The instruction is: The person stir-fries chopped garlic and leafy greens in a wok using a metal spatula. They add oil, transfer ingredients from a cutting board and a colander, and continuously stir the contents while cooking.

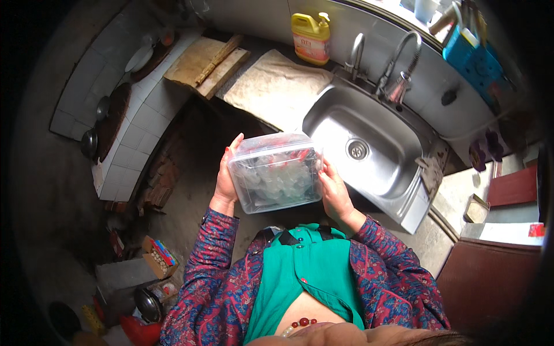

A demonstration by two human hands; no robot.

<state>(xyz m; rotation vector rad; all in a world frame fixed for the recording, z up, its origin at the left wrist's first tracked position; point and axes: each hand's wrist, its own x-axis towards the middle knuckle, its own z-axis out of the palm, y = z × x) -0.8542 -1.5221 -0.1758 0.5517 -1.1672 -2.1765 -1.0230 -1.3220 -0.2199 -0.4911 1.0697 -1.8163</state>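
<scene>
Between my two hands is a clear plastic container (277,173) with its lid on, tilted so that its side faces me. Crumpled clear plastic bags with some red marks show through its wall; what they hold I cannot tell. My left hand (227,175) grips the container's left end, fingers up along the edge. Its right end is gripped by my right hand (335,188). The container is held in the air, just in front of the counter and the left side of a stainless steel sink (400,125).
On the counter lie a beige cloth (277,82) and a wooden board (190,60) bearing a stick. A yellow pump jug (310,39) stands by two faucets (400,73). A tiled stove (138,129) is at left; boxes and a metal pot (148,305) are at lower left.
</scene>
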